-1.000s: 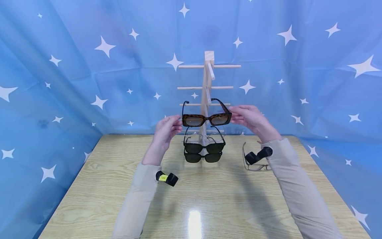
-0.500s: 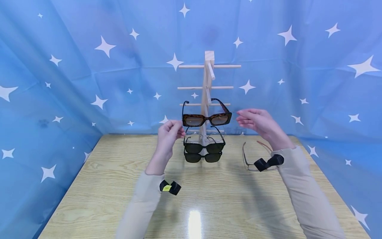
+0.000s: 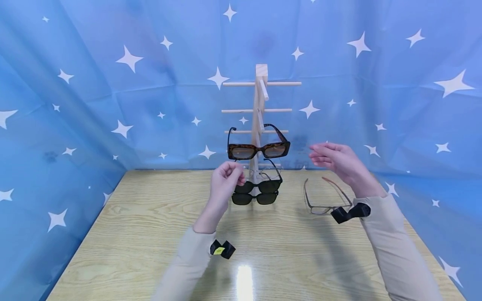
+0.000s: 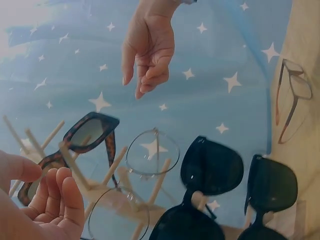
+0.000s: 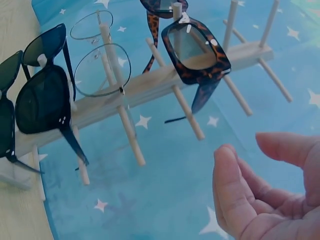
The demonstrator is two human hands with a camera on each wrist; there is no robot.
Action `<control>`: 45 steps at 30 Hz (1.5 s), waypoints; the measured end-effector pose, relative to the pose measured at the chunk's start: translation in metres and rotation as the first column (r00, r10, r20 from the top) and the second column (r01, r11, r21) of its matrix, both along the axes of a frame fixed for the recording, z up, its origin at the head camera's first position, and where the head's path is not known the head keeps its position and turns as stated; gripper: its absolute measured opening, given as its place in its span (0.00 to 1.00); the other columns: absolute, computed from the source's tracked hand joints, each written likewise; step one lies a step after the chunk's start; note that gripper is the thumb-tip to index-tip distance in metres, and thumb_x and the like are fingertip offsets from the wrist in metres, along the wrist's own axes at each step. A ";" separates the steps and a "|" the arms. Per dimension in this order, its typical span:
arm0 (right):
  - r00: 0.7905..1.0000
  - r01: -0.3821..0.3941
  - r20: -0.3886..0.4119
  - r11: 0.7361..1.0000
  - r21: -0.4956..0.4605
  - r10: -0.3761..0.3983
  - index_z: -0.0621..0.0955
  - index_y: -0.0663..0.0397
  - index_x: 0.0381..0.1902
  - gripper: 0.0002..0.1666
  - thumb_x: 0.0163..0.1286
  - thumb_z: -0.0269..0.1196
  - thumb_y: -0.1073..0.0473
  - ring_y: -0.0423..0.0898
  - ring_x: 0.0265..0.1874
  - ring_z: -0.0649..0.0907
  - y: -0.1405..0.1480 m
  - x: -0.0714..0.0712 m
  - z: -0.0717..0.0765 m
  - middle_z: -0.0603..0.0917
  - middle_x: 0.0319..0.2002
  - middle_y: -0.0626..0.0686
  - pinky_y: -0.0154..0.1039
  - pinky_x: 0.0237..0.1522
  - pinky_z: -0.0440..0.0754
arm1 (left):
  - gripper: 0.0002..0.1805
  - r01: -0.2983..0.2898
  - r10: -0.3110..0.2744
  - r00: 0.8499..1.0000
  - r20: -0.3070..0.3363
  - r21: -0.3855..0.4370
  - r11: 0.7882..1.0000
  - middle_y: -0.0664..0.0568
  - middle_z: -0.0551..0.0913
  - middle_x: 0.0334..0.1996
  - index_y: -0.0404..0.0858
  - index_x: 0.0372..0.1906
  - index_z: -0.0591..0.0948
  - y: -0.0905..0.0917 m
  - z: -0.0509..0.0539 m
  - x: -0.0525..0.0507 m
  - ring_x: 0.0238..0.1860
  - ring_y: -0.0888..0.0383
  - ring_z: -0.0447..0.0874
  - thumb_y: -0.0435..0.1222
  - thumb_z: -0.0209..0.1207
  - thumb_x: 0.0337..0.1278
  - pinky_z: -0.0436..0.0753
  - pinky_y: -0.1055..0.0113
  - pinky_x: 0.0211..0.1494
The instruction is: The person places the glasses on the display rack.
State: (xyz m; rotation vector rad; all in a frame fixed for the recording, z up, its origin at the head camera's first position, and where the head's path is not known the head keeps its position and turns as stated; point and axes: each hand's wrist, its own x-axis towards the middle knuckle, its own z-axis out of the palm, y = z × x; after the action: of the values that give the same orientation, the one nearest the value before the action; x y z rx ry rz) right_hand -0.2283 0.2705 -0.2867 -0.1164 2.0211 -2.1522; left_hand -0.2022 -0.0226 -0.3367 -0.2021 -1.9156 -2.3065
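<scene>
Tortoiseshell sunglasses [image 3: 259,151] hang on the wooden display stand [image 3: 261,73], with no hand touching them. Below them on the same stand hang thin wire-frame glasses [image 5: 125,65] and two pairs of black sunglasses [image 4: 212,165]. My left hand [image 3: 227,177] is in front of the lower left side of the stand, its fingers loosely bent and holding nothing. To the right of the stand hovers my right hand [image 3: 339,163], relaxed and holding nothing, with a gap between thumb and fingers in the right wrist view. Brown-framed eyeglasses [image 3: 320,210] lie on the table below the right hand.
Bare wooden pegs [image 3: 282,84] stick out from the upper part of the stand. The stand is at the back of the wooden table [image 3: 150,234], close to a blue star-patterned curtain [image 3: 169,83].
Both hands have let go of the tortoiseshell sunglasses. The right hand has drawn away to the right and slightly down; the left has come lower and inward. The sunglasses stay on the stand.
</scene>
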 end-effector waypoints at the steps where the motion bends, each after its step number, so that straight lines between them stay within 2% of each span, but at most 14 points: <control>1: 1.000 -0.001 -0.001 1.000 0.001 0.001 0.83 0.47 0.36 0.05 0.68 0.60 0.60 0.41 0.32 0.83 0.003 0.001 -0.001 0.84 0.33 0.50 0.31 0.40 0.82 | 0.06 0.009 -0.009 1.000 -0.006 -0.006 1.000 0.49 0.77 0.21 0.24 0.35 0.77 0.002 -0.001 0.001 0.20 0.63 0.77 0.26 0.53 0.60 0.80 0.74 0.28; 7: 1.000 0.004 0.013 1.000 -0.023 -0.004 0.84 0.48 0.36 0.07 0.68 0.59 0.62 0.41 0.32 0.83 0.016 0.005 -0.011 0.85 0.33 0.50 0.31 0.40 0.82 | 0.07 0.061 -0.062 0.998 -0.012 -0.022 0.998 0.51 0.77 0.21 0.24 0.34 0.77 0.017 -0.010 0.006 0.21 0.63 0.77 0.27 0.54 0.60 0.81 0.73 0.29; 13: 0.999 0.014 0.032 0.999 -0.035 -0.013 0.84 0.48 0.37 0.07 0.68 0.59 0.63 0.41 0.32 0.83 0.028 0.008 -0.020 0.84 0.33 0.50 0.32 0.41 0.82 | 0.08 0.135 -0.135 0.991 -0.018 0.000 0.991 0.55 0.77 0.20 0.19 0.35 0.76 0.032 -0.023 0.008 0.21 0.64 0.78 0.25 0.54 0.59 0.81 0.74 0.28; 20: 0.997 0.037 0.061 0.999 -0.025 -0.036 0.84 0.47 0.37 0.07 0.68 0.59 0.62 0.41 0.33 0.83 0.042 0.012 -0.032 0.84 0.34 0.49 0.31 0.43 0.82 | 0.08 0.197 -0.197 0.980 0.013 -0.015 0.980 0.48 0.81 0.24 0.20 0.37 0.78 0.052 -0.036 0.011 0.23 0.65 0.79 0.25 0.56 0.58 0.84 0.70 0.33; 24: 0.995 0.061 0.077 0.998 -0.009 -0.060 0.84 0.46 0.36 0.08 0.68 0.59 0.63 0.41 0.33 0.83 0.051 0.013 -0.043 0.84 0.34 0.48 0.31 0.43 0.81 | 0.07 0.221 -0.221 0.975 0.011 -0.026 0.975 0.44 0.82 0.25 0.22 0.37 0.79 0.066 -0.041 0.014 0.23 0.66 0.79 0.25 0.57 0.57 0.84 0.69 0.34; 30: 0.992 0.081 0.091 0.996 0.025 -0.083 0.83 0.45 0.36 0.06 0.69 0.59 0.61 0.39 0.34 0.83 0.067 0.016 -0.061 0.84 0.34 0.46 0.30 0.42 0.81 | 0.08 0.263 -0.261 0.964 0.043 -0.044 0.964 0.45 0.82 0.26 0.25 0.38 0.81 0.092 -0.052 0.019 0.24 0.66 0.79 0.27 0.59 0.55 0.83 0.72 0.34; 34: 0.993 0.079 0.080 0.995 0.063 -0.084 0.81 0.45 0.37 0.06 0.69 0.58 0.61 0.38 0.35 0.83 0.078 0.018 -0.072 0.84 0.34 0.45 0.29 0.42 0.81 | 0.07 0.272 -0.267 0.962 0.055 -0.124 0.954 0.47 0.83 0.26 0.28 0.37 0.82 0.113 -0.059 0.025 0.24 0.66 0.80 0.28 0.60 0.54 0.81 0.74 0.32; 37: 0.992 0.083 0.083 0.992 0.094 -0.091 0.79 0.45 0.38 0.04 0.69 0.57 0.61 0.38 0.35 0.83 0.084 0.019 -0.081 0.84 0.34 0.44 0.29 0.41 0.81 | 0.06 0.271 -0.261 0.962 0.078 -0.192 0.943 0.50 0.84 0.25 0.31 0.35 0.84 0.127 -0.068 0.026 0.24 0.68 0.79 0.29 0.61 0.52 0.79 0.76 0.30; 39: 0.992 0.086 0.081 0.990 0.116 -0.096 0.78 0.50 0.41 0.04 0.70 0.57 0.61 0.38 0.35 0.83 0.089 0.019 -0.087 0.84 0.33 0.44 0.29 0.41 0.81 | 0.05 0.265 -0.248 0.964 0.101 -0.231 0.936 0.53 0.84 0.25 0.33 0.34 0.85 0.135 -0.075 0.025 0.23 0.69 0.78 0.30 0.62 0.51 0.78 0.77 0.29; 45: 0.989 0.100 0.084 0.977 0.189 -0.118 0.69 0.71 0.56 0.23 0.70 0.57 0.61 0.36 0.35 0.83 0.102 0.020 -0.105 0.84 0.33 0.42 0.29 0.41 0.81 | 0.04 0.212 -0.181 0.976 0.120 -0.331 0.920 0.52 0.84 0.23 0.33 0.32 0.84 0.153 -0.101 0.018 0.23 0.68 0.78 0.30 0.64 0.50 0.77 0.77 0.27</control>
State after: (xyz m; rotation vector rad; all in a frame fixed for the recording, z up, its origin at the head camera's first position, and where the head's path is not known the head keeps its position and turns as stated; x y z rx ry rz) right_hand -0.2085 0.3723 -0.3919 0.1237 2.2049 -1.9768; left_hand -0.1838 0.1308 -0.4377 -0.3504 -2.4384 -2.1055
